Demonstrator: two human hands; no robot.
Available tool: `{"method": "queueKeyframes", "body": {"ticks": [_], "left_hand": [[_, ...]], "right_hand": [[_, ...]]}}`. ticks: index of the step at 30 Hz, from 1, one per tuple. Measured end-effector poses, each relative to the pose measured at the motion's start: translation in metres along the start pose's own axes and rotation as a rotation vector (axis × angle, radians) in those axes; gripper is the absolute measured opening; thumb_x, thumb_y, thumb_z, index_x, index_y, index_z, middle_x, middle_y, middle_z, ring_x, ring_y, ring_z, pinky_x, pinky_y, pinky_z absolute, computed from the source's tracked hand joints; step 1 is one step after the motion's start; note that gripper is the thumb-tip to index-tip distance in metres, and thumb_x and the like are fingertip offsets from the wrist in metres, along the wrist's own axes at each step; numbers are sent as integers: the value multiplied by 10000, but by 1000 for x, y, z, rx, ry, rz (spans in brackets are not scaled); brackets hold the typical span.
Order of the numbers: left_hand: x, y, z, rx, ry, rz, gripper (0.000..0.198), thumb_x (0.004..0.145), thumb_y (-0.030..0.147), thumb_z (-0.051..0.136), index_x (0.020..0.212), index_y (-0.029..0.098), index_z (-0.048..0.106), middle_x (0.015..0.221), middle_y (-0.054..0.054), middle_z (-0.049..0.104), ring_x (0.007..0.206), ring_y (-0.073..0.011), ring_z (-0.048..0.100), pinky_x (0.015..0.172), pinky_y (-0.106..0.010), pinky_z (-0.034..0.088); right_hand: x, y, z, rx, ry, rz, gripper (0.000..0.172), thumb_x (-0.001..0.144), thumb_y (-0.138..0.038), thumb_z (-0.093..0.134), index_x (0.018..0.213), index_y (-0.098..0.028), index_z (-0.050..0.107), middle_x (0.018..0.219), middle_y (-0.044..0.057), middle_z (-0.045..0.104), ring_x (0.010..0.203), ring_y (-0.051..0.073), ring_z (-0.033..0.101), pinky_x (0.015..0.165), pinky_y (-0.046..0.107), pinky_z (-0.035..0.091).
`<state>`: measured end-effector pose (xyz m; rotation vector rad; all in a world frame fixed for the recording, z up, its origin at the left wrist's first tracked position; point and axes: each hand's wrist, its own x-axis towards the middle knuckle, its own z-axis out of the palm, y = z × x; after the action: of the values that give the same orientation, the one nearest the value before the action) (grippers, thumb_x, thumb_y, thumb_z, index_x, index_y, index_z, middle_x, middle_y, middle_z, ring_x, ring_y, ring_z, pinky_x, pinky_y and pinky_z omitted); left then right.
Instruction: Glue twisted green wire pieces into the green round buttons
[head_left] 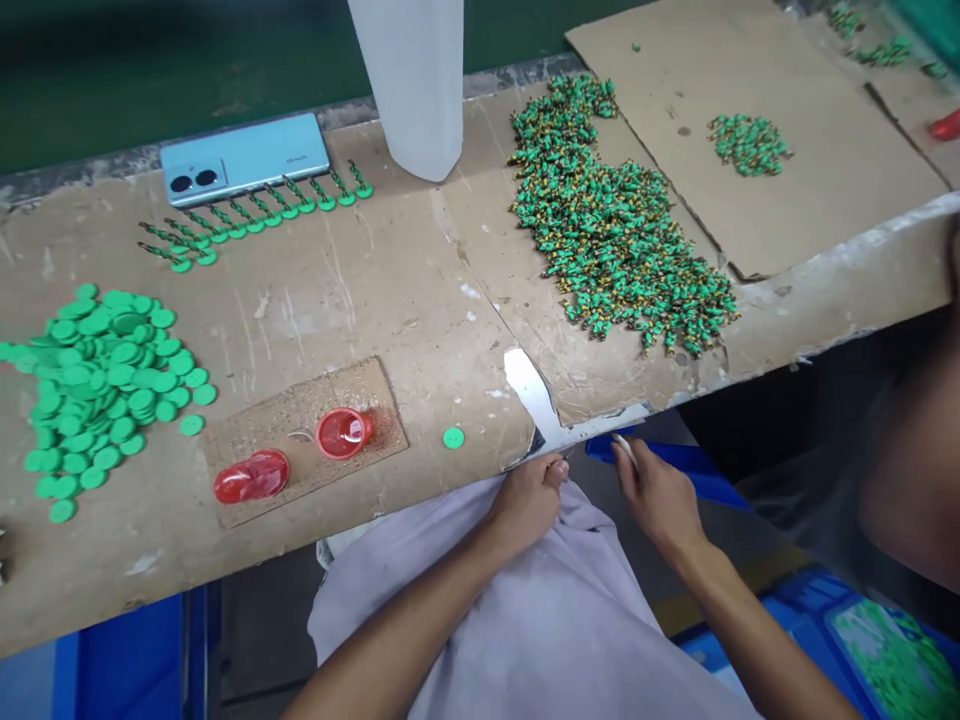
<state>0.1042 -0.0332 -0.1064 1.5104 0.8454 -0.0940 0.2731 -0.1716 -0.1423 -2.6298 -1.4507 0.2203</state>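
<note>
Left hand (pixel 526 503) touches workbench edge (pixel 450 440); right hand (pixel 652 500) pinches small pale item (pixel 625 450) above blue crate (pixel 667 458). Green discs (pixel 97 390) lie far left, green-yellow parts (pixel 615 235) ahead.

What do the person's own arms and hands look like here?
The left forearm and right forearm are bare, with no sleeves in view. The left hand and right hand wear no gloves, and no watch or bracelet shows. A pale lilac cloth, perhaps an apron, covers the lap.

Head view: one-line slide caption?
Left hand at bench edge, right hand pinching pale sliver, below heap of green parts.
</note>
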Motion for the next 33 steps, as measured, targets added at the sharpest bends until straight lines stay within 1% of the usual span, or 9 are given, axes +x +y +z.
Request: {"method": "queueKeyframes", "body": {"ticks": [3, 5, 8, 13, 18, 22, 27, 30, 33], "left_hand": [[0, 1, 0, -8, 14, 4, 277, 1054, 393, 597, 979, 140, 682, 910, -26, 696, 860, -182, 690, 853, -390, 588], [0, 1, 1, -11, 31, 15, 252, 1055, 372, 597, 1002, 143, 688, 970, -42, 711, 939, -198, 697, 917, -420, 580], [1, 0, 4, -8, 50, 28, 217, 1052, 340, 603, 1026, 145, 694, 1041, -56, 722, 1016, -213, 697, 975, -449, 565], [4, -2, 6, -9, 61, 33, 227, 1051, 348, 604, 1011, 145, 699, 1029, -54, 725, 1015, -215, 697, 986, -456, 558], [6, -2, 4, -19, 81, 36, 233, 1052, 362, 602, 1093, 152, 693, 1067, -60, 719, 983, -209, 698, 957, -443, 571], [8, -2, 5, -13, 94, 36, 221, 1051, 356, 604, 1061, 154, 693, 1062, -60, 716, 985, -205, 692, 954, -436, 572], [6, -3, 6, 9, 84, 23, 230, 1044, 367, 617, 1058, 149, 690, 1041, -55, 713, 959, -201, 694, 916, -420, 586], [3, -5, 5, 21, 64, 4, 248, 1039, 378, 629, 1020, 138, 690, 982, -43, 711, 909, -192, 700, 870, -401, 599], [3, -7, 6, 18, 63, 0, 252, 1039, 381, 629, 1016, 138, 691, 975, -41, 713, 897, -189, 702, 859, -394, 604]], "right_hand": [[-9, -11, -5, 81, 14, -124, 550, 1127, -494, 250, 1113, -141, 671, 884, 119, 766, 701, 204, 726, 607, 280, 454], [-15, -25, -7, 110, 12, -198, 536, 1132, -481, 247, 1156, -160, 676, 956, 117, 782, 801, 203, 756, 674, 263, 483], [-19, -39, -6, 89, 16, -245, 531, 1134, -469, 264, 1102, -172, 703, 836, 85, 771, 688, 180, 728, 576, 260, 404], [-12, -43, -1, -7, 36, -193, 554, 1128, -446, 275, 924, -170, 709, 670, 61, 706, 490, 155, 595, 489, 274, 234], [-8, -46, -2, -65, 4, -144, 521, 1124, -433, 292, 910, -186, 698, 744, 60, 734, 482, 142, 564, 499, 271, 180], [-9, -47, -1, -85, -34, -120, 415, 1107, -409, 365, 1043, -200, 717, 890, 71, 777, 504, 131, 573, 506, 279, 186], [-3, -25, 3, -104, -53, -64, 339, 1080, -382, 430, 1167, -212, 709, 929, 85, 780, 529, 142, 608, 493, 291, 199], [4, 2, -1, -110, 6, -2, 425, 1094, -376, 347, 1145, -157, 708, 928, 136, 781, 493, 171, 603, 469, 294, 220], [4, 15, -7, -67, 51, -25, 495, 1109, -430, 312, 1169, -112, 687, 947, 165, 782, 603, 235, 696, 482, 300, 344]]}}
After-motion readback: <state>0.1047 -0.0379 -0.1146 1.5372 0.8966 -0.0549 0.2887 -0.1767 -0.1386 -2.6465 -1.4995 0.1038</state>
